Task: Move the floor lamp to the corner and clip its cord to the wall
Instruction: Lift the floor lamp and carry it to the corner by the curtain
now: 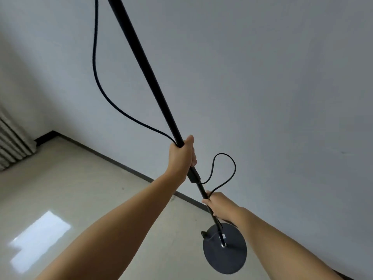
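The black floor lamp's pole [145, 69] runs from the top of the view down to its round dark base [232, 257], which is close to the wall's skirting. My left hand [182, 156] is wrapped around the pole at mid-height, pinching the black cord [96, 77] against it. My right hand [219, 207] grips the thin lower pole just above the base, with the cord under its fingers. Between the two hands the cord forms a loop [232, 168]. The lamp head is out of view.
A plain white wall [262, 98] with a dark skirting board [125, 167] runs diagonally. The room corner [51, 132] lies to the far left, beside a pleated curtain [12, 140]. The floor is glossy beige tile with a bright light patch [38, 241].
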Available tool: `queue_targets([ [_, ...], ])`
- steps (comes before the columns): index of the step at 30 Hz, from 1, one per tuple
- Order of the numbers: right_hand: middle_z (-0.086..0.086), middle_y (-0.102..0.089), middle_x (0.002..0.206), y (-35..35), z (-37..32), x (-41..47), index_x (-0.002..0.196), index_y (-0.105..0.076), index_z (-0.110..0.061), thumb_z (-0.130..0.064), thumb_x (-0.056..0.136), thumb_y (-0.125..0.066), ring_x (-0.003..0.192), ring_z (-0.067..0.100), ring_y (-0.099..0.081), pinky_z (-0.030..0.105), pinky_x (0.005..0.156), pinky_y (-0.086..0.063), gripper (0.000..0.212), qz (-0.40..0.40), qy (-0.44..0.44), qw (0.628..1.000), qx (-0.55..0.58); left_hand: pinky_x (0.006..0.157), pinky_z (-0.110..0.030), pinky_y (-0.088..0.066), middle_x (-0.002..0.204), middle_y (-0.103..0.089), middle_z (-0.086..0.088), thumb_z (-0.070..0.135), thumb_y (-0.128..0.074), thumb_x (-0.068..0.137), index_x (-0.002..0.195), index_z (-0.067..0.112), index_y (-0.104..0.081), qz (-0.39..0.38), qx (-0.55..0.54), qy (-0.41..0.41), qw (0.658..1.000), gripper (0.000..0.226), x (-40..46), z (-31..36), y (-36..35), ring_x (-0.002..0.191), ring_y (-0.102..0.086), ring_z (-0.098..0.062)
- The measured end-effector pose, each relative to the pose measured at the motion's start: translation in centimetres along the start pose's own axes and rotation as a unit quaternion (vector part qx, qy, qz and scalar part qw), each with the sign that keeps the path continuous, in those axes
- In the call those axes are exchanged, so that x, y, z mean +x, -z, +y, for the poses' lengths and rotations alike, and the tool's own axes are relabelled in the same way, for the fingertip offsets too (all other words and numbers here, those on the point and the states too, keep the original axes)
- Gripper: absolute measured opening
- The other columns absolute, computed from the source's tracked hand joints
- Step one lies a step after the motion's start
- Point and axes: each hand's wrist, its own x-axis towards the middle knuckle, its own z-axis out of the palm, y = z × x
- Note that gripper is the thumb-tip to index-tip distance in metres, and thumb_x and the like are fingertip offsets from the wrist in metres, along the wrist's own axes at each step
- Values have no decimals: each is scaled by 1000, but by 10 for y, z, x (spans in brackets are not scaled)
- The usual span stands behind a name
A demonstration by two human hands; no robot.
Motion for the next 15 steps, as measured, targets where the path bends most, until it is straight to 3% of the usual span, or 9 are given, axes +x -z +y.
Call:
queue_targets([
  [3,8,-61,90,-31,-78,43,98,-52,-21,-33,97,-43,84,28,-62,46,86,-54,16,-26,39,999,-23,38,-22,-27,36,-27,10,15,-48,84,35,28,-31,43,7,-17,999,53,25,35,79,32,-26,-9],
  [5,13,-62,96,-51,-132,71,107,-55,-15,-33,97,-43,88,31,-62,47,87,-55,23,-47,66,996,-36,37,-21,-27,36,-27,10,15,-49,83,39,28,-31,78,8,-28,997,50,42,59,129,32,-26,-9],
  [9,11,-57,88,-90,-227,128,117,-53,-11,-32,98,-42,78,26,-59,39,75,-56,30,-77,120,988,-58,35,-20,-26,37,-26,10,15,-49,83,52,21,-27,136,13,-45,990,38,80,96,221,32,-26,-9],
  [12,12,-55,95,-122,-295,178,120,-55,-6,-28,100,-41,90,30,-60,47,87,-55,33,-116,162,976,-88,34,-20,-26,39,-25,10,15,-49,84,55,20,-26,176,23,-52,983,37,116,117,290,32,-25,-9],
  [15,11,-55,94,-153,-364,238,116,-58,-5,-28,98,-45,91,29,-61,44,83,-59,32,-147,172,973,-45,36,-22,-26,44,-25,4,15,-49,85,57,19,-26,213,49,-62,974,36,162,136,362,33,-25,-10],
])
